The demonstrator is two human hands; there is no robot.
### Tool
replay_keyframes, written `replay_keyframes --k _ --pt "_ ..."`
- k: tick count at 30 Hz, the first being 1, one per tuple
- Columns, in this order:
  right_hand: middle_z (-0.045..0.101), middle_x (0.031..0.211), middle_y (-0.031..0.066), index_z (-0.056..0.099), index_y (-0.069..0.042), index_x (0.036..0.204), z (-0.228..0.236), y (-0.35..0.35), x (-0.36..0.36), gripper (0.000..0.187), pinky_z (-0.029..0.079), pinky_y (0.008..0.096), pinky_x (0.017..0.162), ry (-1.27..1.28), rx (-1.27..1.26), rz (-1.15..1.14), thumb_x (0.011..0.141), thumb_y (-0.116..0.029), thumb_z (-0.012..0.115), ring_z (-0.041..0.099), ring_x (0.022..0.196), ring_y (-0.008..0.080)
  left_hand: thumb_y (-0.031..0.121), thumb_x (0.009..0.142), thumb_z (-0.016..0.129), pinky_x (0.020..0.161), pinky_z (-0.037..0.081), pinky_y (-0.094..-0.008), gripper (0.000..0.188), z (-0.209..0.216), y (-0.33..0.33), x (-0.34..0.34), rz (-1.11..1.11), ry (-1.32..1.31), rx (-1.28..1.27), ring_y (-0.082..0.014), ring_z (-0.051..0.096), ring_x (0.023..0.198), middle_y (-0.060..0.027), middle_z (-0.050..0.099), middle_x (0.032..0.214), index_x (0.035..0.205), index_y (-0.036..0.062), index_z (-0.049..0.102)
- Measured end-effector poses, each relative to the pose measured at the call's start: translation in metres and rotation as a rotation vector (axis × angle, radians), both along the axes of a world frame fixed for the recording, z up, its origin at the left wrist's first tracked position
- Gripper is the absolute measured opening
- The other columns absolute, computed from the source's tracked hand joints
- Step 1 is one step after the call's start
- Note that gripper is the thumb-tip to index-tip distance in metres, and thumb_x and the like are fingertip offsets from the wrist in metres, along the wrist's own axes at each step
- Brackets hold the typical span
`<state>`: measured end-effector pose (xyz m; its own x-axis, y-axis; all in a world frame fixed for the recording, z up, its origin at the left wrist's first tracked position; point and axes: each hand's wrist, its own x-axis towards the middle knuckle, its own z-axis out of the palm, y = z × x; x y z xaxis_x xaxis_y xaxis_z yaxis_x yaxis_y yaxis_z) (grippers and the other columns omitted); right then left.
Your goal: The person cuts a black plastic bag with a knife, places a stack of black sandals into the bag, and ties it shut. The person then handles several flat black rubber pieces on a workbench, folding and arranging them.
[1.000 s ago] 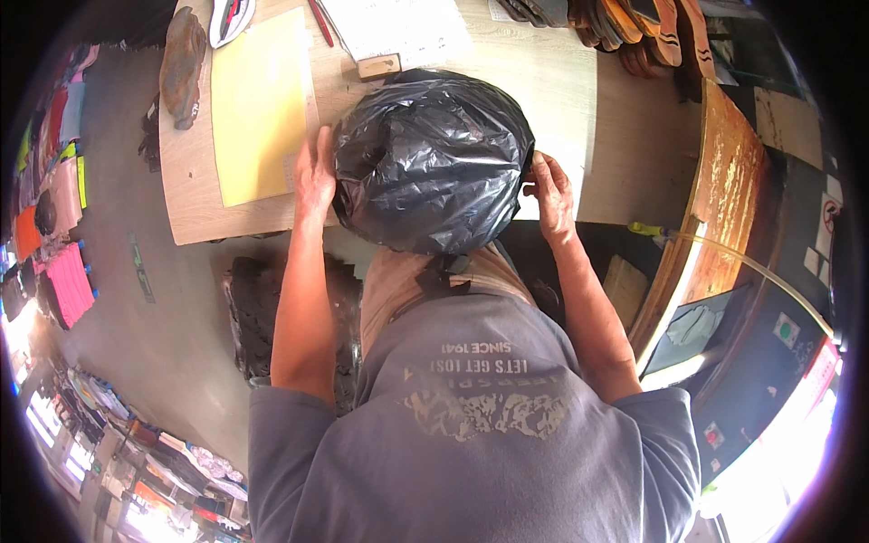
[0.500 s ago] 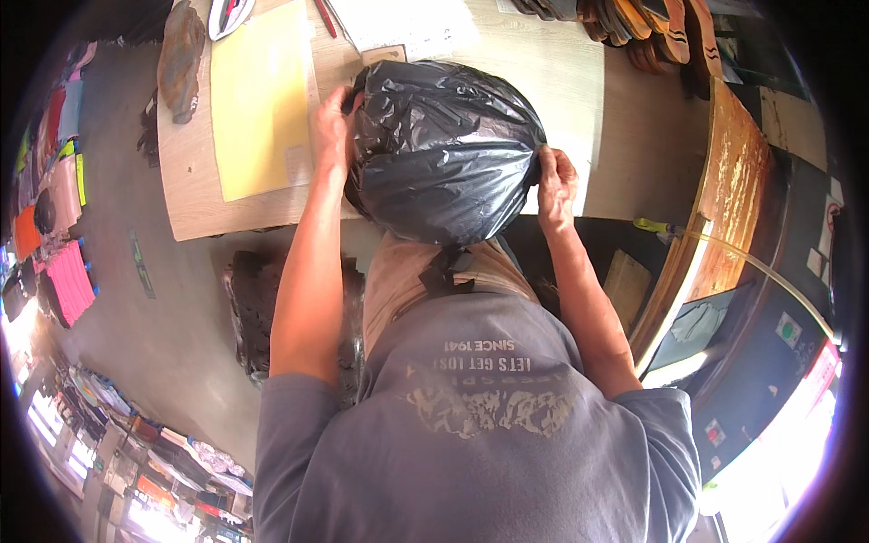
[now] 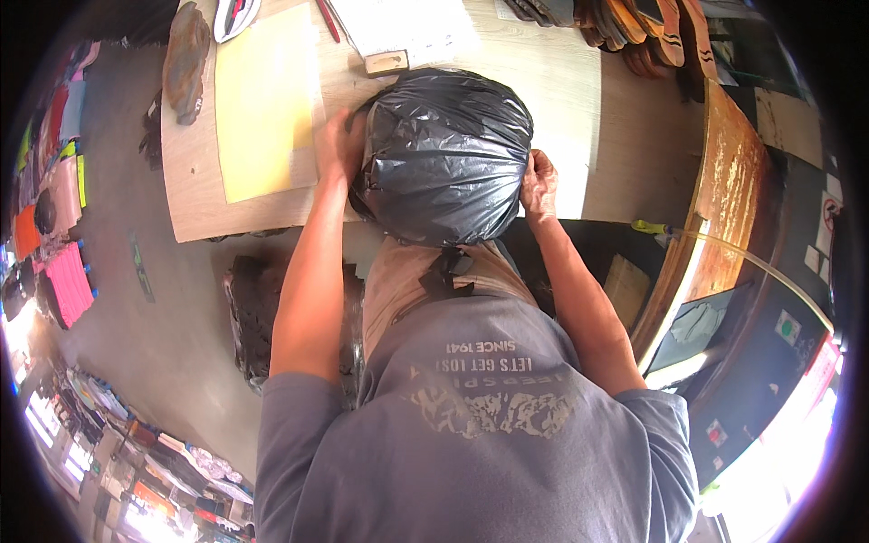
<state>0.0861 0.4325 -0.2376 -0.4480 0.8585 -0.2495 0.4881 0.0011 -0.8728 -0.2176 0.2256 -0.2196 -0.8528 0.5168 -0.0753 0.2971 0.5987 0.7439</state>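
Note:
A filled black plastic bag [image 3: 448, 154], round and shiny, rests at the front edge of the wooden table [image 3: 634, 136], partly overhanging it close to my body. My left hand [image 3: 341, 145] grips the bag's left side, its fingertips hidden behind the plastic. On the opposite side, my right hand [image 3: 540, 185] pinches the plastic at the bag's right edge, with the fingers curled together. What the bag contains cannot be seen.
Left on the table lie a yellow sheet [image 3: 262, 109] and a brown flat piece [image 3: 187, 63]. Beyond the bag are white papers [image 3: 407, 27], a red pen [image 3: 328, 20] and a small block [image 3: 386, 62]. Brown shaped pieces [image 3: 625, 27] are stacked far right; a wooden board [image 3: 729, 172] stands beside the table.
The bag has become more compact, its plastic drawn tighter into folds toward the right. My right hand has moved slightly left and nearer to me; my left hand has shifted a little nearer.

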Motion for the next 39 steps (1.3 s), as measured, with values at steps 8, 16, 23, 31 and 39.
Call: replay_keyframes --k 8,16,23,31,39 --pt "0.070 0.083 0.0207 0.072 0.003 0.102 -0.012 0.007 0.002 0.043 0.052 0.0428 0.080 -0.027 0.022 0.053 0.108 -0.036 0.055 0.065 0.078 0.0314 0.029 0.098 0.070 0.089 0.057 -0.0427 0.032 0.006 0.016 -0.016 -0.046 -0.161 -0.028 -0.0363 0.073 0.102 -0.0202 0.076 0.109 0.120 0.0060 0.074" --pt "0.070 0.082 0.0138 0.072 0.004 0.102 0.001 0.003 0.003 0.044 0.052 0.0364 0.077 0.047 -0.039 0.062 0.109 -0.037 0.057 0.061 0.077 0.0191 0.022 0.099 0.076 0.114 0.046 -0.0360 0.035 0.079 0.031 -0.034 -0.439 -0.344 0.192 -0.0188 0.060 0.132 -0.0069 0.070 0.134 0.131 0.0091 0.073" --pt "0.066 0.082 0.0040 0.070 0.002 0.102 0.006 0.002 0.009 0.035 0.048 0.0314 0.074 0.095 -0.130 0.060 0.110 -0.031 0.058 0.055 0.079 0.0123 0.023 0.097 0.078 0.083 0.054 -0.0291 0.023 0.093 0.086 -0.042 -0.512 -0.132 0.114 -0.0101 0.068 0.089 -0.0044 0.078 0.097 0.102 0.0009 0.077" --pt "0.068 0.083 0.0058 0.070 0.002 0.101 0.009 0.000 0.010 0.035 0.049 0.0326 0.077 0.090 -0.117 0.045 0.110 -0.030 0.057 0.057 0.080 0.0140 0.025 0.097 0.078 0.083 0.054 -0.0285 0.025 0.065 0.118 -0.047 -0.512 -0.143 0.179 -0.0097 0.067 0.087 -0.0033 0.077 0.092 0.106 0.0021 0.079" --pt "0.060 0.080 -0.0020 0.071 0.000 0.101 0.034 0.000 0.022 0.038 0.042 0.0278 0.068 0.122 -0.253 -0.209 0.109 -0.036 0.060 0.049 0.073 0.0098 0.026 0.101 0.075 0.087 0.054 -0.0260 0.030 0.087 0.088 -0.039 -0.319 -0.300 0.277 -0.0097 0.068 0.096 -0.0033 0.076 0.102 0.116 0.0005 0.074"
